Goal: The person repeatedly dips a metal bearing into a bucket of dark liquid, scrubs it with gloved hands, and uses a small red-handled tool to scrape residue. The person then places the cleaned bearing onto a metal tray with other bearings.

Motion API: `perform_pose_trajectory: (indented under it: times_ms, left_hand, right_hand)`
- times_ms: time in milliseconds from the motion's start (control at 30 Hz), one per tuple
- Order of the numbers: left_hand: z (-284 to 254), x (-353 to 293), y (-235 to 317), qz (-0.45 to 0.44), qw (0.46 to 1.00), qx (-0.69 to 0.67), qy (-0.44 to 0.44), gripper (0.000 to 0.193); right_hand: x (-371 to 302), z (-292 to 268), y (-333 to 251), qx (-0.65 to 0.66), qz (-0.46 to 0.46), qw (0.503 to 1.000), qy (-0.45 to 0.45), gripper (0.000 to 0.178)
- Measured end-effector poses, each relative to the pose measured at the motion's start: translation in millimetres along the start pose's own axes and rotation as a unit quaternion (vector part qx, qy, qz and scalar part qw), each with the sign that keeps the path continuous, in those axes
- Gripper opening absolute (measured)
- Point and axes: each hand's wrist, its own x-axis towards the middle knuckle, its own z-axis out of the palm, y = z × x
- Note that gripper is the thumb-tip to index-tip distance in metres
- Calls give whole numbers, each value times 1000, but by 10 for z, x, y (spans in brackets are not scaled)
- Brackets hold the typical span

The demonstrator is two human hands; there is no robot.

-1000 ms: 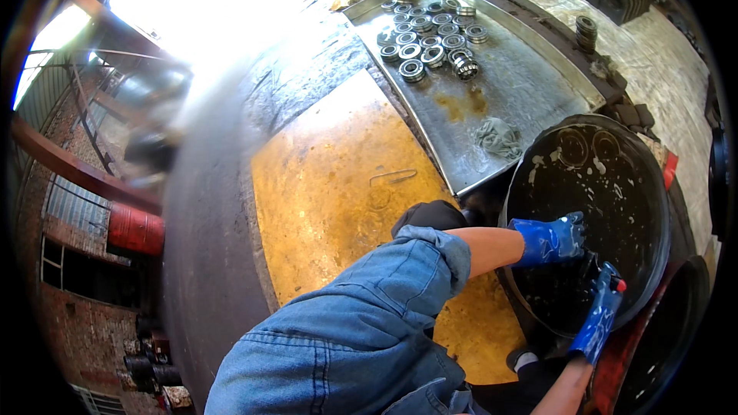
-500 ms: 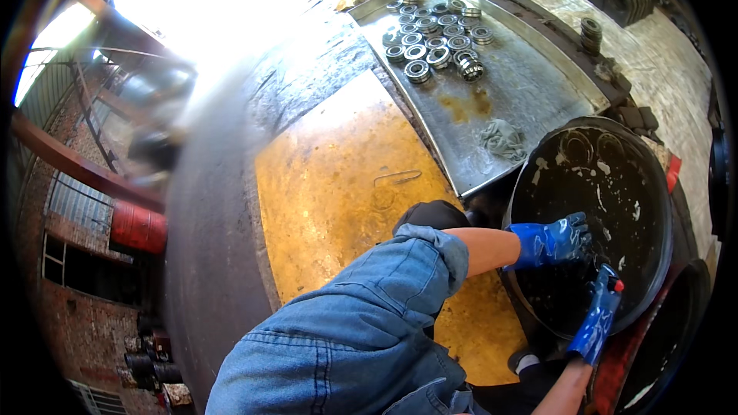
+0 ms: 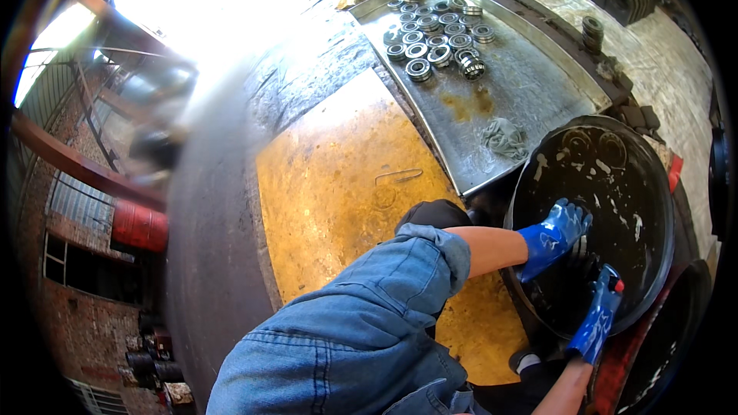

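Note:
Inside a large black drum (image 3: pixel 667 238) with dark, streaked contents, both my hands wear blue rubber gloves. My left hand (image 3: pixel 555 234) reaches in from the left, its fingers curved over the far side of a metal bearing (image 3: pixel 580 250); the bearing is partly hidden beneath the glove. Just nearer to me, my right hand (image 3: pixel 602 307) is closed round a small tool whose red end (image 3: pixel 619 286) pokes out beside the fingers. The tool's working part is dark and hard to make out, close against the bearing.
A shallow metal tray (image 3: pixel 530 81) beyond the drum holds several bearings (image 3: pixel 438 40) and a crumpled grey-green rag (image 3: pixel 503 138). A yellow sheet (image 3: pixel 330 184) with a bent wire (image 3: pixel 398 175) lies to the left. Stacked rings (image 3: pixel 592 33) stand at the tray's right edge. A red barrel (image 3: pixel 138 226) is far left.
My left hand has turned and shifted slightly away from me, its fingers now pointing farther up the drum. More of the bearing's edge shows. My right hand stays in nearly the same place.

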Motion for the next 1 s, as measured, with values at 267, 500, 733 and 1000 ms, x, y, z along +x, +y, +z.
perform_pose_trajectory:
  times_ms: [267,500,733,1000]
  left_hand:
    - [-292,-106,83,-28,992,2,-120,47]
    - [-830,-275,114,43,962,-145,-225,44]
    - [23,222,135,-62,894,-426,-127,34]
    - [486,204,186,103,994,3,-31,32]
  right_hand:
    - [118,-68,154,1,-62,996,-59,26]
    - [125,-208,117,2,-99,994,-42,26]
    - [280,-241,248,-22,-96,995,-30,25]
    - [266,-88,306,-20,-94,995,-37,25]
